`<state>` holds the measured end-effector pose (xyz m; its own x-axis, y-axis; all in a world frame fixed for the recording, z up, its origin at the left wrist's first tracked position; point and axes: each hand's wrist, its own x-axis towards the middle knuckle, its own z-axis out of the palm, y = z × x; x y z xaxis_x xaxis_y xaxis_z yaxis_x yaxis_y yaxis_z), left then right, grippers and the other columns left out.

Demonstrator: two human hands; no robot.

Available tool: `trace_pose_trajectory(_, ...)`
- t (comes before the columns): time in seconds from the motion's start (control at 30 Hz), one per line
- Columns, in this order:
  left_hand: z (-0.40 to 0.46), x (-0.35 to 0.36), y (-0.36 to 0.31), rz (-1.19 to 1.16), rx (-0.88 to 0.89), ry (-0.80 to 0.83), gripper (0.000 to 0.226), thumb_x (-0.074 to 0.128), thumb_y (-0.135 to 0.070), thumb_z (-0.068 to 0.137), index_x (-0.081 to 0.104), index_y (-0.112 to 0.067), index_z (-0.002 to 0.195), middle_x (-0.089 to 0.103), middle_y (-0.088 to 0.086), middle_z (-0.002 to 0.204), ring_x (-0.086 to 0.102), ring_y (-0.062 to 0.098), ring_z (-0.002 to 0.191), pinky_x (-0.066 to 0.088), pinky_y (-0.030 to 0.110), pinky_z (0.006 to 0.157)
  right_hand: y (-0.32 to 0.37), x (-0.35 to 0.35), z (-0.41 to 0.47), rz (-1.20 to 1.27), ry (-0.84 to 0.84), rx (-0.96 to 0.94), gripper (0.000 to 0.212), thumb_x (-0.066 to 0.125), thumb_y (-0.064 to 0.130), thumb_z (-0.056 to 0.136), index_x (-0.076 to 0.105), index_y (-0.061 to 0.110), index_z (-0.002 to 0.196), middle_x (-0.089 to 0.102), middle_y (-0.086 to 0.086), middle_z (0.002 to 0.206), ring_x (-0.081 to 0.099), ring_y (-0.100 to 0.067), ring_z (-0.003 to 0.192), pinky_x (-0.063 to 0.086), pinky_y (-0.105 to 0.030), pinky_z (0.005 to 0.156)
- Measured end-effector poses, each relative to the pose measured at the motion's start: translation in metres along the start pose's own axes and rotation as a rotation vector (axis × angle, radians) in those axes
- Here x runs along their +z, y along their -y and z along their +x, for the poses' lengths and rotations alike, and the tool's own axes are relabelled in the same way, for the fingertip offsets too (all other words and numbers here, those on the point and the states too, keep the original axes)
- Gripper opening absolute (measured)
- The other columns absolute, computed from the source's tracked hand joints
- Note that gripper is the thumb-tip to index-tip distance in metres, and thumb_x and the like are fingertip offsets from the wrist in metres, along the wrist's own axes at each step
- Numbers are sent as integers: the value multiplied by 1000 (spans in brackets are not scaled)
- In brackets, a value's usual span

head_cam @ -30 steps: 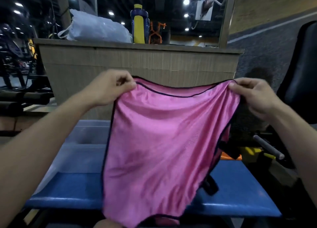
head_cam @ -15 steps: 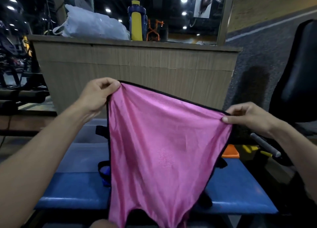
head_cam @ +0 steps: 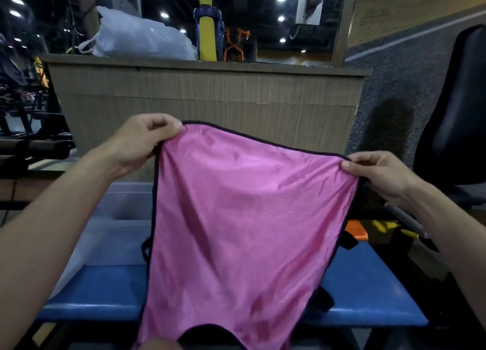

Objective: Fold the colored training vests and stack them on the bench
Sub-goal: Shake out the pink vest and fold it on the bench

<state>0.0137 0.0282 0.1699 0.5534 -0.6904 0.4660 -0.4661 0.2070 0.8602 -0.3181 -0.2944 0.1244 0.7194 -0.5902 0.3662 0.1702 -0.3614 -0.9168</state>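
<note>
Left hand (head_cam: 140,144): fingers curled, pinching upper left corner of pink vest (head_cam: 236,231) at black-trimmed edge. Right hand (head_cam: 378,173): thumb and fingers pinching upper right corner, lower than left. Vest: held up spread between hands, top edge slanting down to right, hanging in front of blue bench (head_cam: 368,292). Behind: wooden counter (head_cam: 210,100) bearing white bag (head_cam: 142,39), blue-yellow bottle (head_cam: 207,30).

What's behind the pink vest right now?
The blue bench and black straps poking out at both sides. The pink vest covers the bench's middle, so any stack there is hidden.
</note>
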Motion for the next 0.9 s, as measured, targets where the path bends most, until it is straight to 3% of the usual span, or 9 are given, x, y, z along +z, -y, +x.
trace_pose_trajectory(0.07, -5, -5, 6, 213, 59, 35, 9, 70, -10, 92, 73, -18, 88, 70, -9, 79, 60, 0, 71, 47, 9, 66, 4, -6, -1, 52, 8, 12, 67, 99, 58, 35, 80, 15, 83, 73, 0, 81, 66, -6, 71, 55, -15, 68)
trace_pose_trajectory(0.17, -5, -9, 22, 451, 87, 26, 14, 75, -8, 90, 72, -20, 97, 69, -1, 80, 60, 7, 68, 49, 12, 60, 6, -9, -4, 71, 70, 45, 70, 100, 54, 37, 80, 14, 91, 74, -1, 88, 68, -7, 77, 56, -18, 71)
trace_pose_trajectory(0.3, -6, -10, 36, 671, 113, 16, 19, 73, -15, 92, 71, -29, 105, 73, -7, 82, 66, 10, 72, 53, 22, 72, -1, -8, -7, 45, 84, 91, 79, 101, 53, 31, 81, 17, 98, 76, -4, 97, 71, -9, 86, 58, -21, 78)
trace_pose_trajectory(0.5, -11, -10, 37, 79, -143, 153, 4, 82, -19, 80, 81, -22, 81, 74, 1, 83, 67, 9, 77, 56, 17, 73, -8, -18, -12, -24, 51, 157, 102, 103, 50, 21, 74, 7, 110, 76, -7, 88, 73, -11, 81, 61, -23, 70)
trace_pose_trajectory(0.57, -10, -16, 38, -17, -204, 283, 39, 97, -38, 59, 80, -17, 87, 73, 3, 87, 67, 9, 78, 56, 16, 72, -11, -23, -13, -86, 48, 182, 104, 103, 50, 16, 75, 6, 107, 75, -7, 83, 72, -11, 75, 59, -22, 64)
trace_pose_trajectory(0.63, -11, -19, 37, -41, -245, 402, 63, 101, -46, 45, 78, -12, 94, 72, 8, 92, 68, 10, 80, 57, 18, 75, -13, -24, -13, -168, 62, 205, 100, 102, 52, 15, 77, 4, 99, 76, -13, 88, 73, -16, 75, 61, -25, 65)
trace_pose_trajectory(0.73, -12, -19, 38, 34, -313, 544, 68, 98, -49, 54, 78, -8, 106, 68, 16, 102, 62, 23, 86, 54, 23, 80, -16, -25, -12, -213, 66, 220, 93, 101, 56, 15, 80, 8, 91, 76, -20, 95, 73, -22, 81, 62, -30, 75)
trace_pose_trajectory(0.8, -14, -17, 38, 128, -348, 606, 63, 92, -50, 65, 77, -8, 110, 59, 14, 106, 47, 26, 93, 46, 27, 81, -17, -25, -13, -198, 63, 214, 89, 100, 57, 16, 80, 12, 89, 77, -17, 95, 73, -21, 83, 61, -31, 79)
trace_pose_trajectory(0.9, -20, -11, 33, 217, -388, 614, 32, 85, -38, 78, 80, -10, 94, 68, 7, 87, 57, 14, 78, 47, 22, 72, -17, -23, -14, -88, 79, 220, 80, 102, 54, 19, 81, 18, 86, 76, -10, 90, 72, -14, 80, 62, -27, 75)
